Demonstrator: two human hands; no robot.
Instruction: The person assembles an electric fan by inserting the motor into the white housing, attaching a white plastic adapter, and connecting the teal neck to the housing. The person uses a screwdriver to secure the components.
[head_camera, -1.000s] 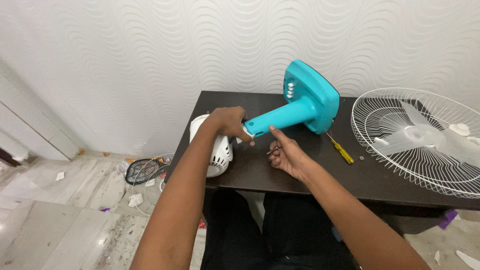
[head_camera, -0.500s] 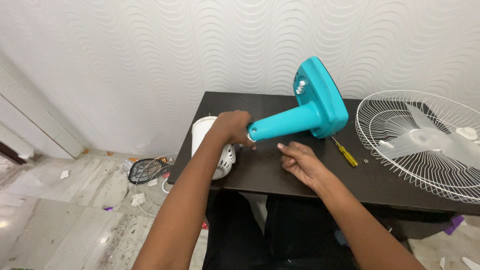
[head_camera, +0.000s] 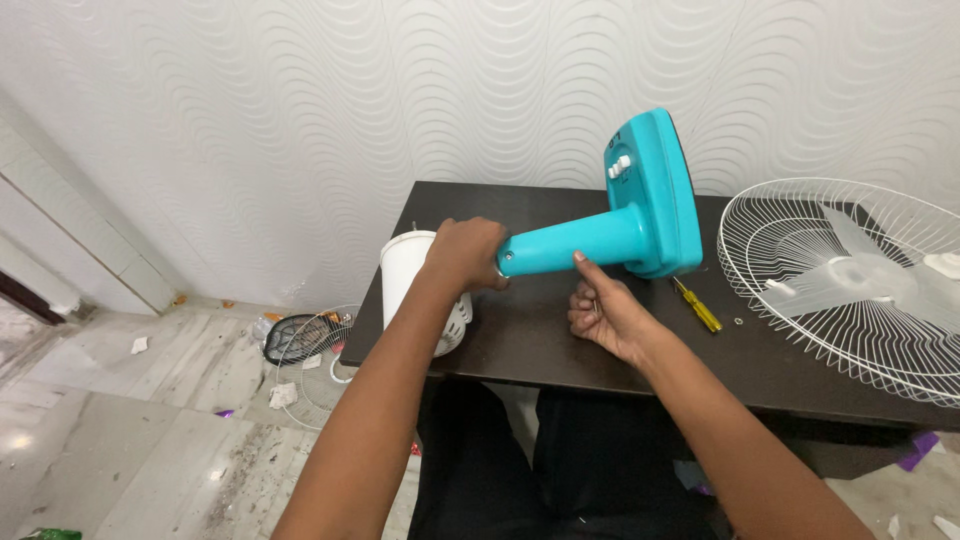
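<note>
Dark table (head_camera: 520, 350) against a wavy white wall. Left hand (head_camera: 465, 255) clenched around the neck end of the teal fan stand (head_camera: 610, 225), white motor housing (head_camera: 415, 275) just beneath that grip. Right hand (head_camera: 600, 310) loosely curled, fingertip touching the neck. Likely risks: heavy base tipping sideways, housing sliding off the edge.

Turquoise fan stand (head_camera: 610, 235), white motor housing (head_camera: 410, 275), white wire grille (head_camera: 850, 290), yellow-handled screwdriver (head_camera: 700, 308), dark brown table (head_camera: 540, 345).

A white wire fan guard (head_camera: 850, 290) with a translucent blade inside is laid on the dark surface (head_camera: 520, 335) at the right. A yellow-handled screwdriver (head_camera: 698, 306) is seen beside it. Another wire guard (head_camera: 300, 360) and paper scraps are scattered on the marble floor (head_camera: 130, 440).
</note>
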